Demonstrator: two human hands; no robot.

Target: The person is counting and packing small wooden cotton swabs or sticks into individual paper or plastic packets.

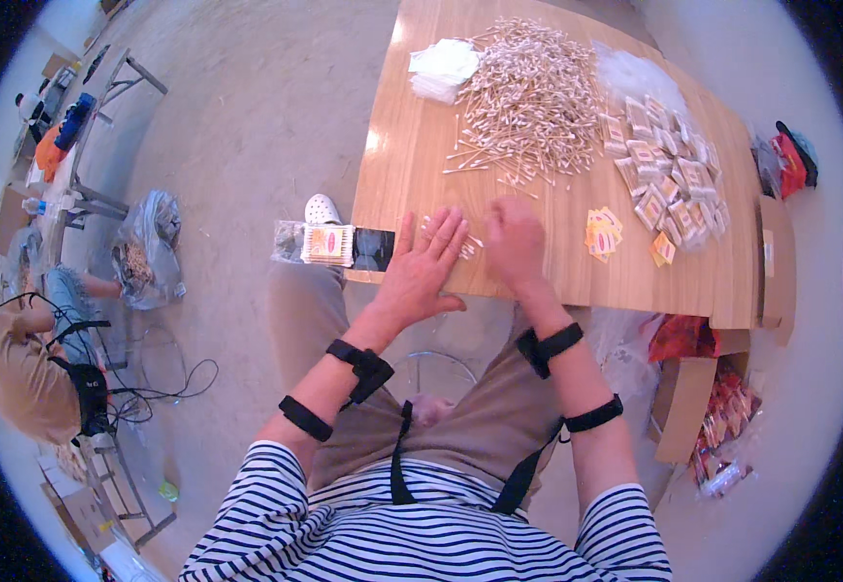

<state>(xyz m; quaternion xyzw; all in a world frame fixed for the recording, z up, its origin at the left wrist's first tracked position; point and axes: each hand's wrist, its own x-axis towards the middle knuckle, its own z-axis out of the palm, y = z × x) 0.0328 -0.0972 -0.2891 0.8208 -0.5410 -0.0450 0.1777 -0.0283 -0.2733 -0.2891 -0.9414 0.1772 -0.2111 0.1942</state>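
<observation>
My left hand [425,262] lies flat with its fingers stretched out near the table's front edge, over a few cotton swabs [470,246] that show beside its fingertips. Just right of them is my right hand [517,242], blurred; its fingers look curled, but I cannot make out whether they hold anything. Left of my left hand, a pack of cotton swabs [327,244] with a yellow and white card lies in clear plastic [290,241], sticking out past the table edge. A black flat piece [374,249] lies between that pack and my hand.
A large heap of loose cotton swabs [533,97] covers the far table [402,145], beside white sheets [444,64] and clear bags [640,78]. Filled packs [669,175] and yellow cards [603,234] lie right. Cardboard boxes [683,407] stand below right; another person [38,369] sits left.
</observation>
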